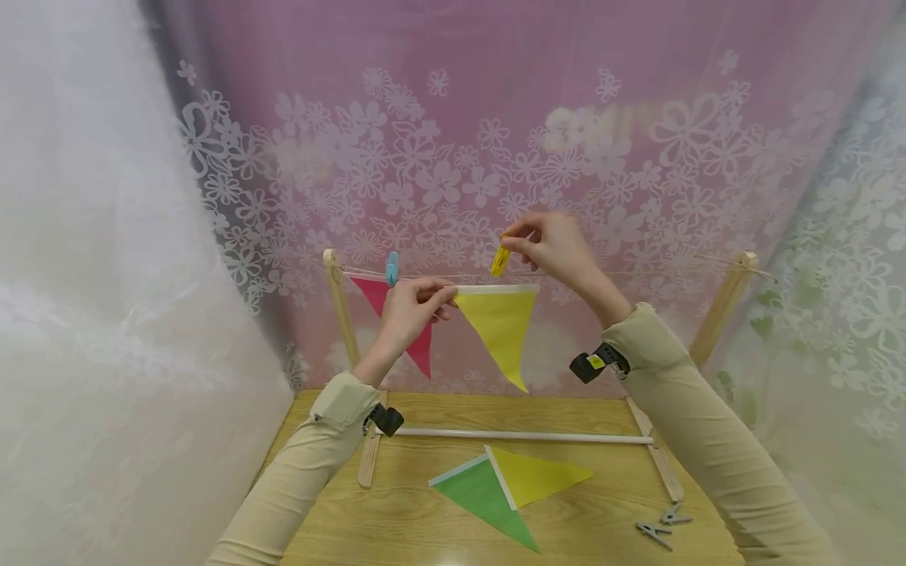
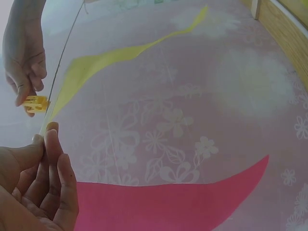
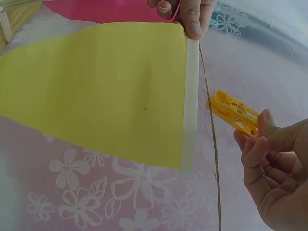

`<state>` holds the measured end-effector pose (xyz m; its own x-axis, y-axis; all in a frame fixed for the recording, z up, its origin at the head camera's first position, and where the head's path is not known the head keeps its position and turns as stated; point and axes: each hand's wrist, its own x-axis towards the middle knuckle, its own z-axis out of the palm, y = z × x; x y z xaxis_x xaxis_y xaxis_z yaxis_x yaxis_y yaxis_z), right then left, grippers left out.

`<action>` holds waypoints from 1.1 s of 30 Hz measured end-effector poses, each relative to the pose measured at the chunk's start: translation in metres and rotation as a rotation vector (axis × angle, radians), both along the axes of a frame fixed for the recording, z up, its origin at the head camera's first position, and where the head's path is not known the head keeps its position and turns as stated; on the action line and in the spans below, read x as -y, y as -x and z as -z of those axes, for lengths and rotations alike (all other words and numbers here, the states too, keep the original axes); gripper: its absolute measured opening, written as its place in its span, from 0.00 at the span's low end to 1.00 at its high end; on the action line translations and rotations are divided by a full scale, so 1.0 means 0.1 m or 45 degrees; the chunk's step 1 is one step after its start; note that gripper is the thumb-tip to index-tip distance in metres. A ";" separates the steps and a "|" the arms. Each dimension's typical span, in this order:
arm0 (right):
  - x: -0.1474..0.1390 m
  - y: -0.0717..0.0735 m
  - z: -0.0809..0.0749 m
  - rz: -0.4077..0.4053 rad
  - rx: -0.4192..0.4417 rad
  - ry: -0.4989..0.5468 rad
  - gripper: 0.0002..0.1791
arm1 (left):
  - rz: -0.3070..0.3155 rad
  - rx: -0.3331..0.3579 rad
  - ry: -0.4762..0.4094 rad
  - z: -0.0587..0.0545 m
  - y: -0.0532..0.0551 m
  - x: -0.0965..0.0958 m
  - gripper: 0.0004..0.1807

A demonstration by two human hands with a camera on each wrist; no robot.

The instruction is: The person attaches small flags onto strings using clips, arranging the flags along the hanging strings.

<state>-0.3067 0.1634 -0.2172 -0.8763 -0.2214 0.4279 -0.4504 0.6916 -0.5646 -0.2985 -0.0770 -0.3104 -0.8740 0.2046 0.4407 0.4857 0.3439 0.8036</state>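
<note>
The left hand (image 1: 414,310) pinches the upper left corner of a yellow pennant (image 1: 502,318), whose white top band lies just under a thin string (image 3: 214,144). The pennant's point hangs down. Between thumb and fingers of the right hand (image 1: 555,244) is a yellow clothespin (image 3: 236,111), held above the pennant's band. In the right wrist view the clothespin's tip overlaps the string; whether it touches cannot be told. Behind the left hand a red pennant (image 1: 421,351) hangs from the string, with a light blue clothespin (image 1: 392,269) on its top edge.
Wooden posts (image 1: 341,314) at left and right carry the string; a white rod (image 1: 524,435) joins their feet. On the wooden table (image 1: 340,519) lie a green pennant (image 1: 481,491), another yellow pennant (image 1: 541,475) and two grey clothespins (image 1: 654,534). A pink flowered curtain (image 1: 439,102) stands behind.
</note>
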 end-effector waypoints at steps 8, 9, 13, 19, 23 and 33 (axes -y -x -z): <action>0.03 0.01 0.03 -0.013 0.026 -0.083 0.11 | -0.006 0.005 -0.004 -0.02 0.01 0.00 0.13; 0.03 0.01 0.03 -0.014 0.028 -0.093 0.11 | -0.005 0.009 -0.004 -0.03 0.01 0.00 0.13; 0.04 0.01 0.03 -0.017 0.041 -0.125 0.11 | -0.004 0.012 0.002 -0.03 0.01 0.00 0.13; 0.05 0.01 0.04 -0.042 0.051 -0.150 0.10 | -0.003 0.004 0.015 -0.03 0.01 0.00 0.13; 0.06 0.02 0.05 -0.046 0.054 -0.169 0.11 | -0.004 0.009 0.012 -0.03 0.01 0.00 0.13; 0.06 0.02 0.06 -0.059 0.079 -0.192 0.12 | -0.017 -0.002 0.002 -0.05 0.02 -0.01 0.13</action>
